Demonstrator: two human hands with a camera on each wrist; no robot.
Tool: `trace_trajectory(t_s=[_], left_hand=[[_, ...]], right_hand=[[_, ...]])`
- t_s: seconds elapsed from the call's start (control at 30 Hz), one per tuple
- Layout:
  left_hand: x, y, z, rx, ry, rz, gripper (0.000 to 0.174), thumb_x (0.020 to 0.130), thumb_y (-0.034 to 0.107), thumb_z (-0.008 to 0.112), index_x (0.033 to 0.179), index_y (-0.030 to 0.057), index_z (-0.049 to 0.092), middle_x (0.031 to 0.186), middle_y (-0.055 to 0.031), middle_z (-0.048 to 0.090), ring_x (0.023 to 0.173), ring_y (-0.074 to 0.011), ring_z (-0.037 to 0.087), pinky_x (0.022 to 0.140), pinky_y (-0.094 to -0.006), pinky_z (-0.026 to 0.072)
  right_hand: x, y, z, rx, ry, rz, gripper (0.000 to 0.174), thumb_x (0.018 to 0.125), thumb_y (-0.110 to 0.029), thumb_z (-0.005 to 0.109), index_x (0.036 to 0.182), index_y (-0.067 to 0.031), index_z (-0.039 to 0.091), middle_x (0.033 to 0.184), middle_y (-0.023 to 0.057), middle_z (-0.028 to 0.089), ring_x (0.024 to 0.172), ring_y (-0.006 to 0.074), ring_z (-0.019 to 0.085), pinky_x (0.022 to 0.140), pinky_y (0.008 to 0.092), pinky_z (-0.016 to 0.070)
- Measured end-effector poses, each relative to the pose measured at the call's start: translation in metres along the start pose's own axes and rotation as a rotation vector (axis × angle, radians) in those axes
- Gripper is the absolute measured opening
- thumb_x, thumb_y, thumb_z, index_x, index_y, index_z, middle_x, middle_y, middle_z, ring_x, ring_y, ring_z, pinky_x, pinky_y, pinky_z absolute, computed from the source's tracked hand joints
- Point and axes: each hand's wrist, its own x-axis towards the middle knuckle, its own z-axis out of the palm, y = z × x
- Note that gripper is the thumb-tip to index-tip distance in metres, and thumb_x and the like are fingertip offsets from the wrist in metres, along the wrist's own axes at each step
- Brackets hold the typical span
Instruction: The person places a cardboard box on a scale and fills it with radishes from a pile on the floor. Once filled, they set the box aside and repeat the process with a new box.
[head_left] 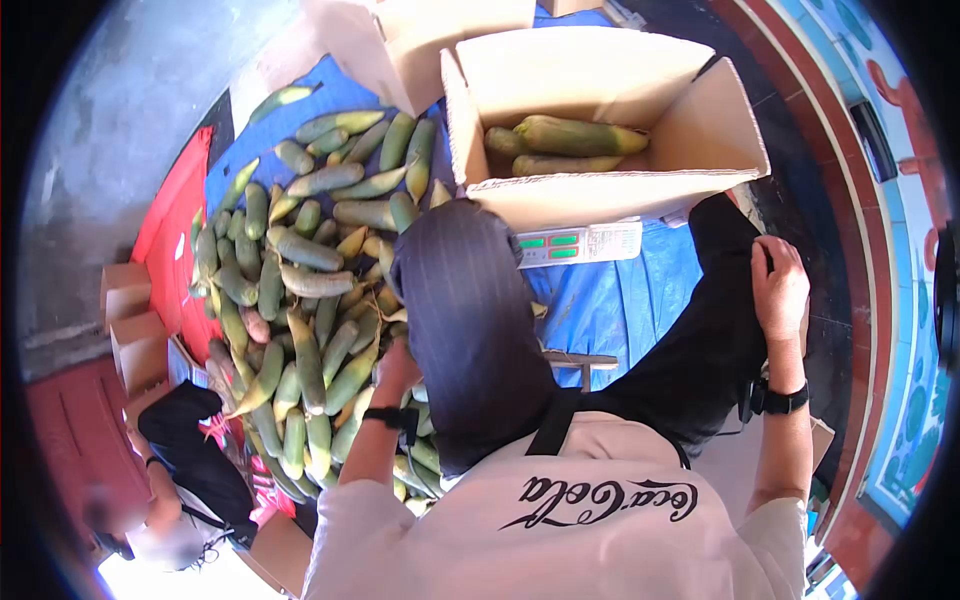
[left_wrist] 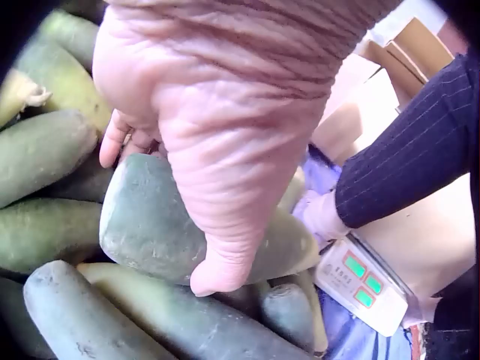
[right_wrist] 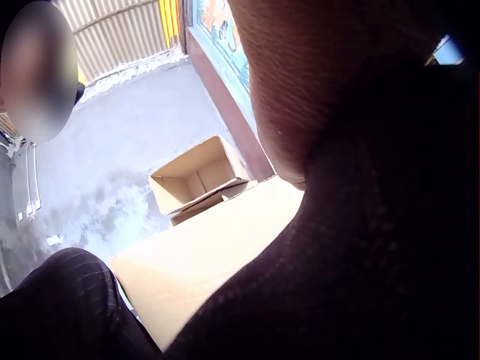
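Observation:
My left hand point(head_left: 398, 368) reaches down beside my left knee into a big pile of green radishes point(head_left: 312, 255). The left wrist view shows this hand from the wrist side, with the thumb along one side of a thick green radish point(left_wrist: 142, 217) and the fingers on its far side, partly hidden. Other radishes point(left_wrist: 56, 157) lie around and under that one. My right hand point(head_left: 780, 290) rests on my right knee with nothing in it. In the right wrist view, only part of that hand or wrist point(right_wrist: 281, 90) shows, beside dark cloth.
Ahead, an open cardboard box point(head_left: 610, 185) with several radishes inside stands on a scale point(head_left: 580, 243) with lit green displays. A blue sheet point(head_left: 600, 300) covers the ground. Another person point(head_left: 190, 470) sits at the lower left. An open carton point(right_wrist: 199, 176) appears in the right wrist view.

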Motion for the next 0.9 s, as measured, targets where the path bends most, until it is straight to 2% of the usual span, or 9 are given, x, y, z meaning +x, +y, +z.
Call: trace_trajectory(t_s=[0.03, 0.1, 0.23, 0.3, 0.37, 0.5, 0.63, 0.83, 0.9], left_hand=[[-0.004, -0.011, 0.000, 0.008, 0.007, 0.015, 0.077, 0.064, 0.053, 0.073, 0.114, -0.0005, 0.050, 0.110, -0.0251, 0.058, 0.101, -0.0329, 0.059, 0.087, -0.0407, 0.0465], [-0.004, -0.033, -0.009, -0.379, -0.059, -0.100, 0.076, 0.061, 0.051, 0.075, 0.107, -0.0061, 0.057, 0.099, -0.0246, 0.064, 0.093, -0.0317, 0.063, 0.081, -0.0387, 0.0481], [-0.090, 0.052, -0.140, -0.227, 0.222, -0.205, 0.059, 0.063, 0.041, 0.077, 0.094, -0.0068, 0.063, 0.088, -0.0184, 0.066, 0.080, -0.0283, 0.064, 0.072, -0.0358, 0.0486], [-0.102, 0.039, -0.177, -0.514, 0.218, -0.137, 0.055, 0.065, 0.036, 0.078, 0.096, -0.0070, 0.063, 0.087, -0.0142, 0.066, 0.077, -0.0228, 0.063, 0.070, -0.0343, 0.0487], [-0.120, 0.059, -0.220, -0.492, 0.433, -0.119, 0.054, 0.067, 0.032, 0.078, 0.101, -0.0066, 0.061, 0.089, -0.0115, 0.066, 0.080, -0.0178, 0.061, 0.072, -0.0317, 0.0479], [-0.135, 0.118, -0.290, -0.519, 0.624, 0.240, 0.050, 0.072, 0.023, 0.074, 0.110, -0.0043, 0.057, 0.097, -0.0110, 0.065, 0.087, -0.0158, 0.059, 0.080, -0.0290, 0.0460], [-0.112, 0.211, -0.329, -0.537, 0.377, 0.423, 0.046, 0.072, 0.018, 0.072, 0.110, -0.0037, 0.057, 0.096, -0.0079, 0.064, 0.089, -0.0147, 0.058, 0.081, -0.0275, 0.0449], [-0.024, 0.343, -0.315, -0.179, 0.029, 0.715, 0.055, 0.070, 0.035, 0.074, 0.106, -0.0034, 0.060, 0.088, -0.0101, 0.064, 0.081, -0.0155, 0.057, 0.075, -0.0291, 0.0463], [0.009, 0.375, -0.300, 0.038, -0.107, 0.602, 0.056, 0.073, 0.031, 0.073, 0.116, -0.0012, 0.057, 0.101, -0.0096, 0.064, 0.090, -0.0150, 0.058, 0.080, -0.0278, 0.0458]], right_hand=[[0.001, -0.002, -0.001, -0.001, -0.001, -0.014, 0.009, 0.083, -0.009, 0.060, 0.087, -0.0017, 0.062, 0.086, 0.0129, 0.064, 0.084, 0.0307, 0.061, 0.075, 0.0372, 0.0486], [0.001, 0.000, 0.000, 0.014, 0.022, -0.008, 0.009, 0.082, -0.009, 0.060, 0.086, -0.0018, 0.061, 0.083, 0.0124, 0.063, 0.082, 0.0304, 0.060, 0.075, 0.0372, 0.0484], [0.000, 0.003, 0.000, 0.015, 0.025, -0.010, 0.009, 0.081, -0.011, 0.061, 0.084, -0.0025, 0.061, 0.081, 0.0113, 0.063, 0.080, 0.0297, 0.060, 0.073, 0.0377, 0.0482], [-0.002, 0.006, 0.001, 0.030, 0.025, -0.028, 0.009, 0.081, -0.012, 0.062, 0.084, -0.0031, 0.061, 0.080, 0.0111, 0.063, 0.079, 0.0292, 0.060, 0.073, 0.0377, 0.0480], [-0.003, 0.008, 0.000, 0.050, 0.030, 0.003, 0.009, 0.081, -0.013, 0.062, 0.084, -0.0037, 0.061, 0.080, 0.0105, 0.063, 0.080, 0.0289, 0.060, 0.074, 0.0373, 0.0479], [-0.004, 0.012, -0.001, 0.069, 0.043, 0.009, 0.010, 0.080, -0.013, 0.063, 0.084, -0.0042, 0.061, 0.080, 0.0102, 0.063, 0.080, 0.0287, 0.060, 0.073, 0.0371, 0.0480], [-0.006, 0.016, -0.003, 0.114, 0.036, 0.026, 0.011, 0.080, -0.014, 0.063, 0.084, -0.0043, 0.061, 0.081, 0.0107, 0.063, 0.080, 0.0288, 0.061, 0.073, 0.0370, 0.0480], [-0.013, 0.028, 0.000, 0.166, 0.101, 0.035, 0.011, 0.081, -0.014, 0.062, 0.083, -0.0038, 0.061, 0.080, 0.0112, 0.063, 0.079, 0.0302, 0.060, 0.072, 0.0374, 0.0479], [-0.014, 0.028, -0.003, 0.180, 0.073, 0.082, 0.011, 0.081, -0.015, 0.062, 0.084, -0.0047, 0.061, 0.082, 0.0105, 0.063, 0.078, 0.0296, 0.061, 0.070, 0.0366, 0.0484]])
